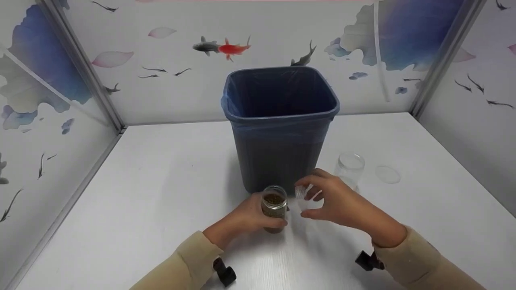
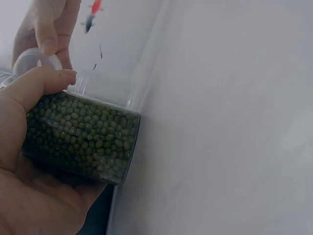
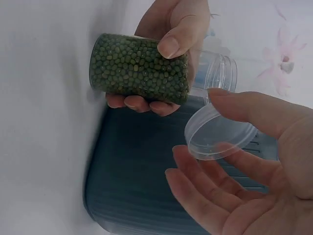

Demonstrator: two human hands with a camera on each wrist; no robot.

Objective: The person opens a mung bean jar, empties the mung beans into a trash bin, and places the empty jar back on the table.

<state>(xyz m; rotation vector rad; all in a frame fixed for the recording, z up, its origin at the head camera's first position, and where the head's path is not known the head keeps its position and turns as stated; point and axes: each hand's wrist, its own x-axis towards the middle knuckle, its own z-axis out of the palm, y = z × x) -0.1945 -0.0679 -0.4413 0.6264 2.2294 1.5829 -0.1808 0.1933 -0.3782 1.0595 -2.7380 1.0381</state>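
My left hand [image 1: 252,213] grips a clear jar [image 3: 139,68] of green mung beans, its threaded mouth uncovered. The beans [image 2: 83,137] fill most of the jar, leaving a clear band under the rim. Just to the right, my right hand [image 1: 336,197] pinches a clear screw lid [image 3: 220,132] between thumb and fingers, tilted on edge and apart from the jar mouth. In the head view the lid is faint against the white table. Both hands are in front of the bin.
A dark bin [image 1: 280,157] with a blue liner [image 1: 282,127] stands behind the hands. Right of it are a second clear jar [image 1: 350,167] and a clear round lid [image 1: 388,174] lying on the white table [image 1: 173,181]. Printed panels [image 1: 169,88] enclose the back and sides.
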